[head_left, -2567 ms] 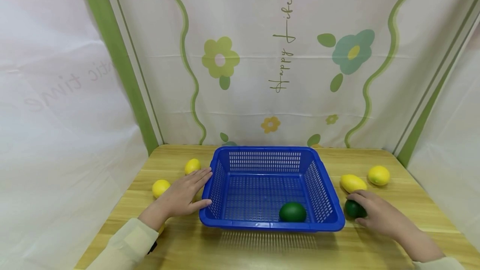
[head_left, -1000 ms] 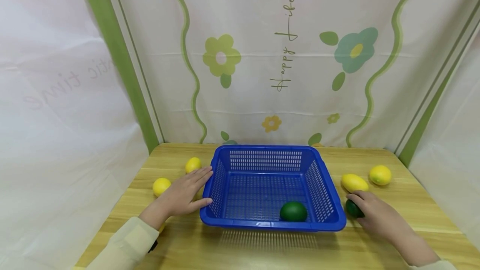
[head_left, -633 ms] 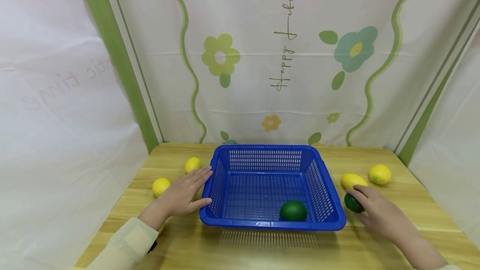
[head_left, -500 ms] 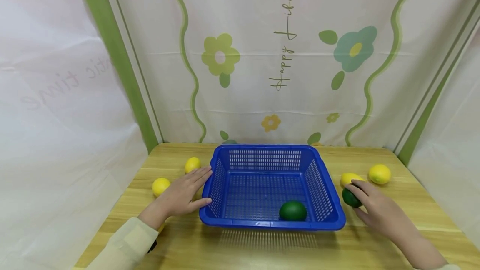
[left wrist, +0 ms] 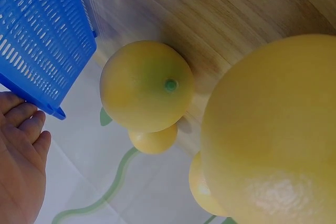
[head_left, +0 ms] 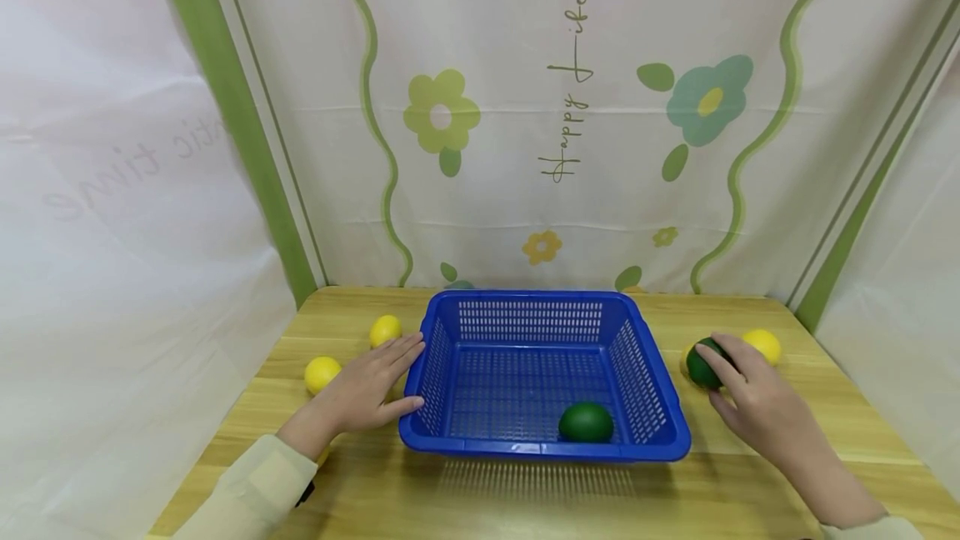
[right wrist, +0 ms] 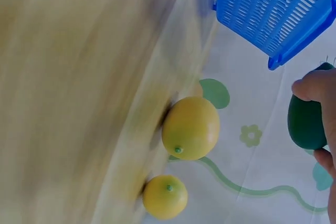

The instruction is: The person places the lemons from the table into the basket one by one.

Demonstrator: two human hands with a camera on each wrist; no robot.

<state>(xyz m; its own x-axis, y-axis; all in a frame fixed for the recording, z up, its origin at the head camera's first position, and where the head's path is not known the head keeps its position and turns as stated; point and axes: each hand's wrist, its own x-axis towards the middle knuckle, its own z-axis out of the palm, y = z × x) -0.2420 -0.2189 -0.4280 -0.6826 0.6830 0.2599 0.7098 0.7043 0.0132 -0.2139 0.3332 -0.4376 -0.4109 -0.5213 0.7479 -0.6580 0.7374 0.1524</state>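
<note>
In the head view my left hand (head_left: 371, 386) rests its straight fingers on the left rim of a blue plastic basket (head_left: 543, 449). My right hand (head_left: 761, 398) grips a dark green, smooth, egg-shaped fruit (head_left: 703, 365) between fingers and thumb, to the right of the basket. The right wrist view shows this green fruit (right wrist: 305, 124) held above the tabletop, against the curtain. Another dark green fruit (head_left: 586, 422) lies inside the basket near its front right corner. Behind the held fruit, a lemon (head_left: 686, 359) is mostly hidden in the head view.
A further lemon (head_left: 763, 346) lies right of my right hand. Left of the basket are a lemon (head_left: 386, 331) near its rim and a lemon (head_left: 322, 375) beside my wrist. One more lemon (head_left: 323, 457) is mostly covered by my left forearm. A patterned curtain (head_left: 495, 190) encloses the wooden table.
My right hand has raised the green fruit from the table beside the basket and moved it away from me, across the nearer right-hand lemon. My left hand has stayed put.
</note>
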